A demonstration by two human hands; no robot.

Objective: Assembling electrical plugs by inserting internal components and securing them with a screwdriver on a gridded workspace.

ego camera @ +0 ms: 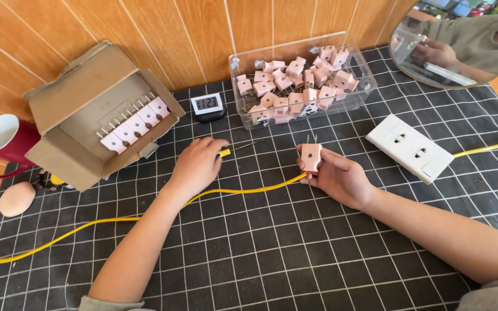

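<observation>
Pink plug (310, 156) pinched in right hand (338, 177), left hand (197, 164) grip covering yellow-handled screwdriver (226, 152), handle mostly hidden

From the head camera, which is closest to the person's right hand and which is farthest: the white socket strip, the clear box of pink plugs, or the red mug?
Measured from the right hand:
1. White socket strip, just to its right.
2. Clear box of pink plugs, behind it by the wall; close to the strip in distance, yet slightly farther.
3. Red mug, far off at the left edge.
</observation>
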